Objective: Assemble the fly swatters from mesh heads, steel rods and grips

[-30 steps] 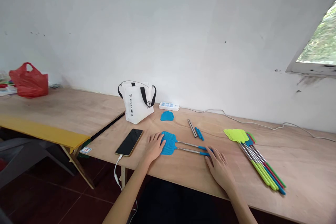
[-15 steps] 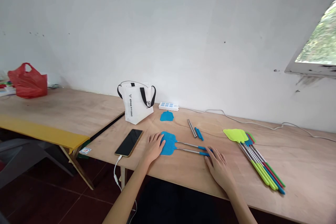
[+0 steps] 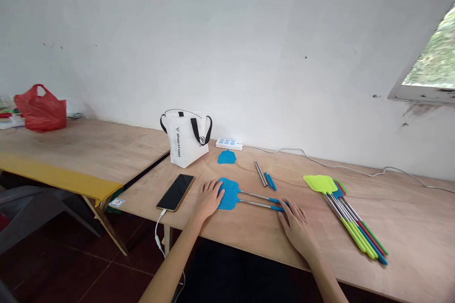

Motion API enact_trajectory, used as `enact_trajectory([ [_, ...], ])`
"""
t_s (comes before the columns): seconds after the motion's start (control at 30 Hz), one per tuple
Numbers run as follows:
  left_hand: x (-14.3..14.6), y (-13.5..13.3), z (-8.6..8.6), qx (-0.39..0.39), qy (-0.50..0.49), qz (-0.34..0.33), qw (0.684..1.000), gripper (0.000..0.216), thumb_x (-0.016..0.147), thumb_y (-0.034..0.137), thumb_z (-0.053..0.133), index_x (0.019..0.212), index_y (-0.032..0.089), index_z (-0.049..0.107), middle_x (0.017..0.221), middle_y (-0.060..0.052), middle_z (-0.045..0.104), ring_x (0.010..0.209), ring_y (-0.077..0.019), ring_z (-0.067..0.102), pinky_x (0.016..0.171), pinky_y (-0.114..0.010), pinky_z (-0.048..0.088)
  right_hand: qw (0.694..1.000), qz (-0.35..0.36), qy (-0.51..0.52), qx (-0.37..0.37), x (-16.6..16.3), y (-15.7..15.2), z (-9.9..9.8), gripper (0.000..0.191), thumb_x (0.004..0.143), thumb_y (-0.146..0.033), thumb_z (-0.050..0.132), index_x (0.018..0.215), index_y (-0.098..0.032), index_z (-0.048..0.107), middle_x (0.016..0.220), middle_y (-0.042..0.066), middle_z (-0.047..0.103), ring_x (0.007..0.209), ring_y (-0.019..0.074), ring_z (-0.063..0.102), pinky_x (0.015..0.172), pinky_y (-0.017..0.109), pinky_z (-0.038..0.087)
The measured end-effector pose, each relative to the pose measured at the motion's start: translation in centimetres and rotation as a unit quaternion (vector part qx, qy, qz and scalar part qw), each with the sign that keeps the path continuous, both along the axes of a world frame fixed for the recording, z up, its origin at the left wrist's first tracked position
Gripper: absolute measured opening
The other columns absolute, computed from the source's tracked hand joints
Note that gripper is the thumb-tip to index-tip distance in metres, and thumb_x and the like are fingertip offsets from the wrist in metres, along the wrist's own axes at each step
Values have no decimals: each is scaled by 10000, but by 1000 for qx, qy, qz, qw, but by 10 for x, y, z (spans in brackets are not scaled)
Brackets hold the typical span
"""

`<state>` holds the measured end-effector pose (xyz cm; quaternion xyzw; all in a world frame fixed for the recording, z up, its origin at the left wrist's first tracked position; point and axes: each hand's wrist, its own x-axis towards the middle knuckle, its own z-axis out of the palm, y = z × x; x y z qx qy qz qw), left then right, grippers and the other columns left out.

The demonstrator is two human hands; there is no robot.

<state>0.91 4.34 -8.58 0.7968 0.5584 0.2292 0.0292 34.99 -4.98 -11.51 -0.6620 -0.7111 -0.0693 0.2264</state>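
We are looking down at a plywood table point(image 3: 249, 232) set against a white wall point(image 3: 227, 47). Our left hand point(image 3: 209, 199) lies flat on the wood, fingers spread and relaxed, its fingertips touching the left edge of the heads of 2 blue fly swatters point(image 3: 231, 194). These 2 swatters lie side by side near the front middle of the table, heads to the left, thin metal shafts running right to blue handle grips. Our right hand point(image 3: 297, 229) rests palm down with fingers loosely extended, its fingertips touching the ends of those blue grips. Neither hand is closed around anything; both simply rest at opposite ends of the pair.

Just left of our left hand lies a dark smartphone point(image 3: 175, 191), screen up, with a white cable point(image 3: 158, 236) hanging off the table's front edge. Behind it stands a white tote bag point(image 3: 186, 144) with black straps. Near the wall sits a white power strip point(image 3: 229, 143), its cord point(image 3: 341, 166) trailing right. A loose blue swatter head point(image 3: 226, 157) lies just in front of the strip, and short metal and blue handle parts point(image 3: 265, 177) lie to its right. Well to the right is a bundle of assembled swatters point(image 3: 350, 215) in yellow-green, blue, red and green. Far left, a red plastic bag point(image 3: 40, 109) sits on a second table point(image 3: 71, 151) with a yellow edge. A window point(image 3: 430, 66) shows at the upper right.
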Motion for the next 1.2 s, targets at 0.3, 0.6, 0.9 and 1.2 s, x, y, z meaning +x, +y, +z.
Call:
enact_trajectory([
  [0.3, 0, 1, -1, 2, -5, 2, 1000, 476, 1058, 439, 304, 1425, 230, 523, 1505, -102, 503, 1344, -327, 455, 1123, -529, 341, 1000, 6, 2, 3, 0, 1, 1, 515, 1031, -437, 272, 1466, -262, 485, 1480, 83, 529, 1404, 277, 448, 1166, 542, 329],
  [0.6, -2, 3, 0, 10, -67, -20, 998, 421, 1039, 430, 369, 1357, 243, 573, 1455, -104, 549, 1322, -327, 495, 1114, -552, 379, 999, 18, 26, 17, -1, -1, 6, 446, 1030, -430, 292, 1385, -264, 505, 1425, 84, 567, 1367, 270, 484, 1141, 537, 353],
  [0.9, 33, -18, 28, 37, -121, -142, 982, 225, 1004, 369, 530, 1124, 260, 687, 1339, -50, 621, 1277, -253, 555, 1123, -438, 426, 998, 31, 23, 50, -1, -1, 8, 338, 1034, -464, 348, 1159, -275, 599, 1413, 93, 565, 1319, 271, 529, 1087, 516, 417],
  [1.2, 54, -36, 22, 14, -54, -190, 980, 113, 1007, 317, 569, 1027, 255, 661, 1365, -26, 607, 1306, -238, 527, 1130, -436, 385, 998, 48, 8, 46, -6, -5, 13, 397, 1045, -481, 348, 1225, -338, 672, 1477, 75, 519, 1397, 286, 455, 1137, 603, 337],
])
